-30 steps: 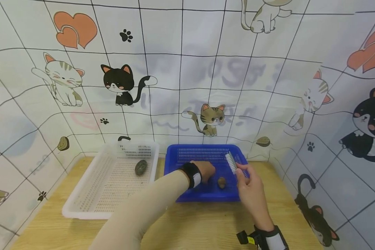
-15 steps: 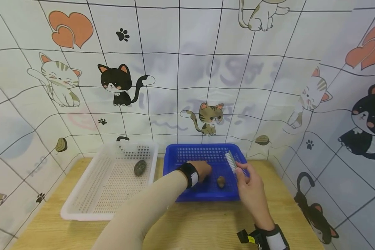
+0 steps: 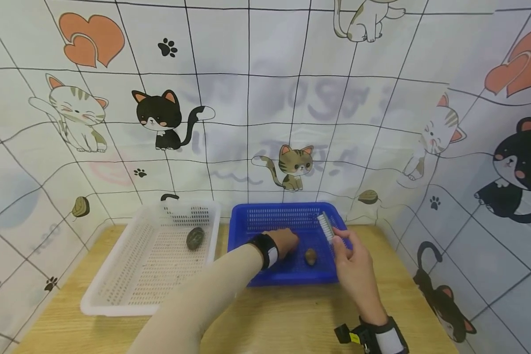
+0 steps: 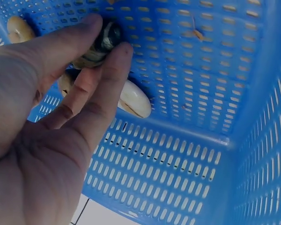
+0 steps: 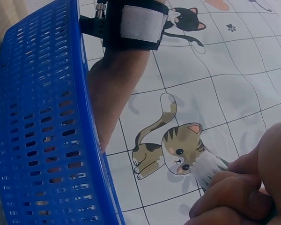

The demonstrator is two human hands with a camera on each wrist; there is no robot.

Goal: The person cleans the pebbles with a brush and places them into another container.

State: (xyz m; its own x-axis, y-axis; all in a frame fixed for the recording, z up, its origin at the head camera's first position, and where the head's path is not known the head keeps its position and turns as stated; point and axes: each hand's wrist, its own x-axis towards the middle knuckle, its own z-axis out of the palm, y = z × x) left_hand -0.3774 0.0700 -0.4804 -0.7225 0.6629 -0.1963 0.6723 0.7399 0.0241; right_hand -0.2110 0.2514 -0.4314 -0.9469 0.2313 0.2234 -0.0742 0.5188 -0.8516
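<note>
My left hand (image 3: 283, 242) reaches down into the blue basket (image 3: 274, 281). In the left wrist view, its thumb and fingers pinch a dark, pale-streaked stone (image 4: 109, 37) close over the basket floor. A smooth white stone (image 4: 136, 100) lies just past the fingers, and a tan stone (image 4: 19, 29) sits behind the thumb. One brown stone (image 3: 310, 256) lies in the basket to the right of this hand. Over the basket's right side, my right hand (image 3: 355, 265) holds a small brush (image 3: 326, 227) with white bristles, raised and tilted. Its fingers cover the brush's lower part.
A white basket (image 3: 102, 300) stands left of the blue one, with a dark oval stone (image 3: 195, 238) in it. Both stand on a wooden table (image 3: 283, 319). A wall covering (image 3: 230, 98) with cat prints encloses the back and sides.
The head view has shifted slightly, so the baskets sit a little further left. My left hand has edged left, away from the brown stone. The right hand keeps its hold on the brush.
</note>
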